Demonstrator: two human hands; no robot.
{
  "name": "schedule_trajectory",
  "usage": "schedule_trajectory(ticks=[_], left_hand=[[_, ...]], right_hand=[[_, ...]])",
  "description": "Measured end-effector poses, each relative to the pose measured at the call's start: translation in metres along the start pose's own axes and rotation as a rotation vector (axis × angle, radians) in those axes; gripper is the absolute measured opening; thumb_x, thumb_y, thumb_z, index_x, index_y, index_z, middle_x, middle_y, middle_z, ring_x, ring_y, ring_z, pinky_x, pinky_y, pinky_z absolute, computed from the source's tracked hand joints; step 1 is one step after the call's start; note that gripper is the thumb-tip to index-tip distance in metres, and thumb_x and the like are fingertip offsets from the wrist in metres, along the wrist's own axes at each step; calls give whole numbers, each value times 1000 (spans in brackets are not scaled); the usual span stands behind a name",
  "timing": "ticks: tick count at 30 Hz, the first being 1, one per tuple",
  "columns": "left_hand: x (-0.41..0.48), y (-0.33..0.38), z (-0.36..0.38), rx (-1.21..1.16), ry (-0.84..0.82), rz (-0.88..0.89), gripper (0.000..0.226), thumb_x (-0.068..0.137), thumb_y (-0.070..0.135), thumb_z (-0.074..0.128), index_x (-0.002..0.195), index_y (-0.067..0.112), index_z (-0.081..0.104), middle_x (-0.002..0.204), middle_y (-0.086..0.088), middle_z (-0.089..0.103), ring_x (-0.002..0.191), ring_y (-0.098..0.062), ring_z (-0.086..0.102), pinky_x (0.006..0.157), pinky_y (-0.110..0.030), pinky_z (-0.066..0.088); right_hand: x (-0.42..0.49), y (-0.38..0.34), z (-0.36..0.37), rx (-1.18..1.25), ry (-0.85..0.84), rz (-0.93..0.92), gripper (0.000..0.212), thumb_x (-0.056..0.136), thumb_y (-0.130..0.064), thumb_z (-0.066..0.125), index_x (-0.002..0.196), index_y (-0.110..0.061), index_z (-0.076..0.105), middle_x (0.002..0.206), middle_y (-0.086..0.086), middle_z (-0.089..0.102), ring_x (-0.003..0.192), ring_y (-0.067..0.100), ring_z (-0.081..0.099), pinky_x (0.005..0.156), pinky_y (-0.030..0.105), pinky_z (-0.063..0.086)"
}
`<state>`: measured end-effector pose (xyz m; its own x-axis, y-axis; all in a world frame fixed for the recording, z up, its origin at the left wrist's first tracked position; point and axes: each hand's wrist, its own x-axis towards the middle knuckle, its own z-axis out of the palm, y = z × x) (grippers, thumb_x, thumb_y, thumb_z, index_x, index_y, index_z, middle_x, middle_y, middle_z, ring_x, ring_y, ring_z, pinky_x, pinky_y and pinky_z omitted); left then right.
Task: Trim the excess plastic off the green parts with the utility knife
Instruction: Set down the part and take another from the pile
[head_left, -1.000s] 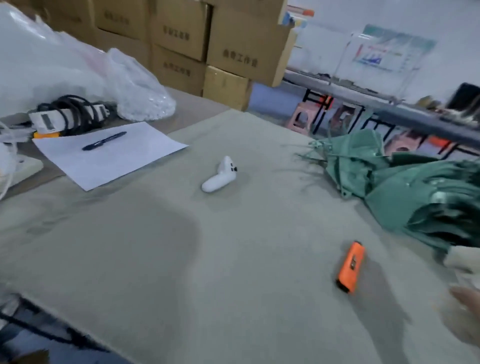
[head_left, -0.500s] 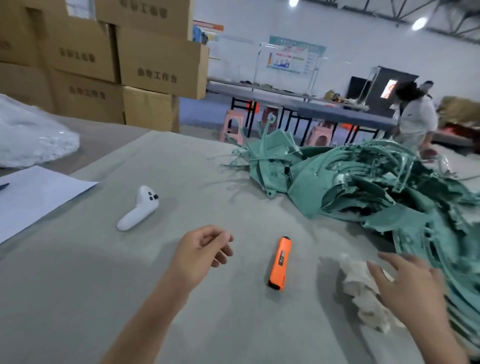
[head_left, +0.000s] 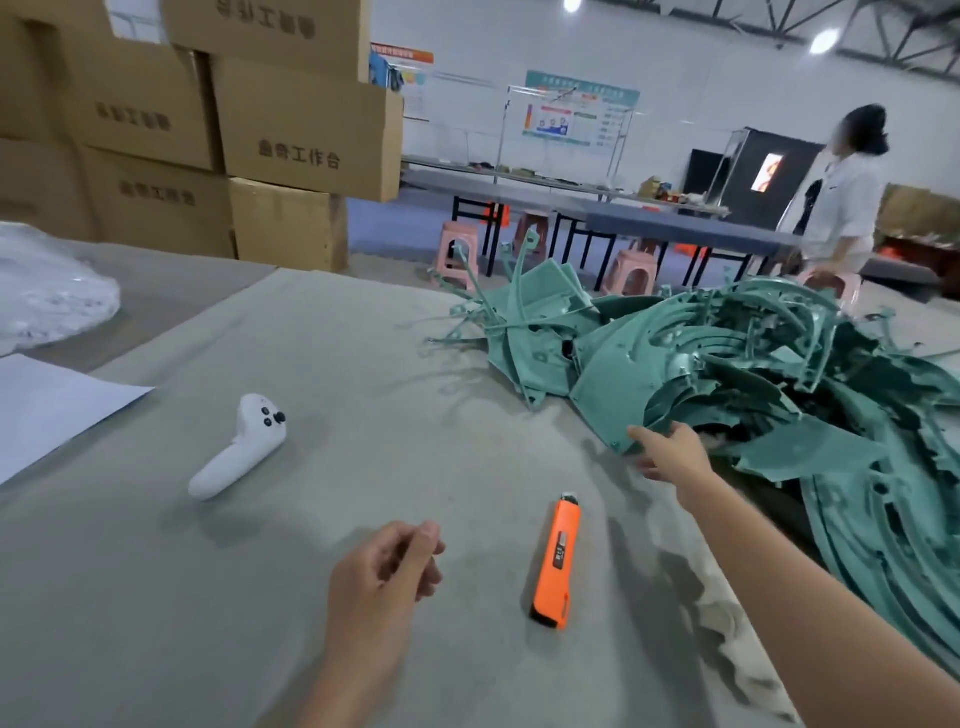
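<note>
A big heap of green plastic parts (head_left: 727, 374) with thin sprue strips covers the right side of the grey table (head_left: 363, 364). My right hand (head_left: 670, 452) reaches out to the near corner of a curved green part (head_left: 608, 395) and holds its edge. An orange utility knife (head_left: 557, 561) lies flat on the table, apart from both hands. Left of the knife, my left hand (head_left: 387, 571) hovers with loosely curled fingers, holding nothing.
A white handheld controller (head_left: 239, 449) lies left of centre. A white paper sheet (head_left: 47, 405) and a clear plastic bag (head_left: 47, 291) are at the far left. A crumpled whitish rag (head_left: 727, 618) sits under my right forearm. Cardboard boxes (head_left: 291, 130) stand behind; a person (head_left: 847, 202) stands far right.
My right hand has moved from above the whitish rag forward to the green heap and taken hold of a part's edge. My left hand stays near the knife. The view has shifted slightly.
</note>
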<state>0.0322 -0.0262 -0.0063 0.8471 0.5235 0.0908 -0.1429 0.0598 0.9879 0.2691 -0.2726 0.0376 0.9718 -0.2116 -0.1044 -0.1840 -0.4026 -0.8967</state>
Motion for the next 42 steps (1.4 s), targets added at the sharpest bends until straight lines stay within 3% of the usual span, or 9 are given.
schedule_trajectory(ticks=[3,7,12,21,23,30,34,38,42], left_hand=[[5,-3,-1,57,21,21,33,86,38,71,63,14,68,54,-6,62,49,-14,57,52,-20,47],[6,-6,1,110,0,46,27,86,34,64,62,22,68,54,-5,63,50,-13,58,56,-23,48],[10,-6,2,103,-9,36,31,79,52,63,64,25,68,56,-4,64,52,-13,59,58,-27,49],[10,-8,3,24,-29,15,31,80,48,68,67,20,68,56,-3,62,52,-11,58,51,-17,46],[10,-8,2,27,-37,15,30,82,46,65,67,20,69,56,-3,62,52,-10,58,51,-17,47],[10,-7,3,-2,-26,-9,34,94,31,58,66,14,70,56,-6,61,51,-14,56,49,-20,47],[10,4,2,-164,-116,-202,54,100,41,41,80,1,71,66,-17,67,52,-23,61,48,-27,51],[10,11,-5,-350,-479,-460,80,93,62,25,103,-2,72,94,-27,70,65,-33,69,51,-34,56],[8,17,-12,-417,-614,-508,39,85,30,53,103,0,70,81,-19,71,60,-29,70,44,-30,54]], right_hand=[[26,11,23,141,-3,110,56,90,-23,72,134,-1,46,116,15,63,93,34,68,82,45,56],[43,15,42,142,142,144,23,88,-16,73,97,0,59,81,17,65,59,28,59,61,38,52],[33,8,41,-109,211,-78,18,87,-11,70,72,-4,63,76,13,65,66,26,54,61,33,43],[-26,-25,2,554,188,-84,5,90,-4,67,92,-6,63,72,1,53,52,10,38,49,23,36],[-30,-33,-9,601,181,-83,31,90,-4,68,120,-6,60,75,-1,55,53,9,38,49,22,35],[-54,-48,-39,-93,281,-659,11,91,-7,67,96,2,69,80,17,67,71,38,61,71,50,56],[-99,-31,-34,-312,303,-1109,16,83,7,70,95,-1,76,77,3,60,63,19,53,58,32,48],[-145,5,-6,-353,131,-1285,37,71,20,71,98,-5,77,96,8,70,82,21,67,73,32,55],[-166,23,15,-311,136,-1291,46,72,22,65,107,-5,76,114,11,69,98,19,66,85,24,52]])
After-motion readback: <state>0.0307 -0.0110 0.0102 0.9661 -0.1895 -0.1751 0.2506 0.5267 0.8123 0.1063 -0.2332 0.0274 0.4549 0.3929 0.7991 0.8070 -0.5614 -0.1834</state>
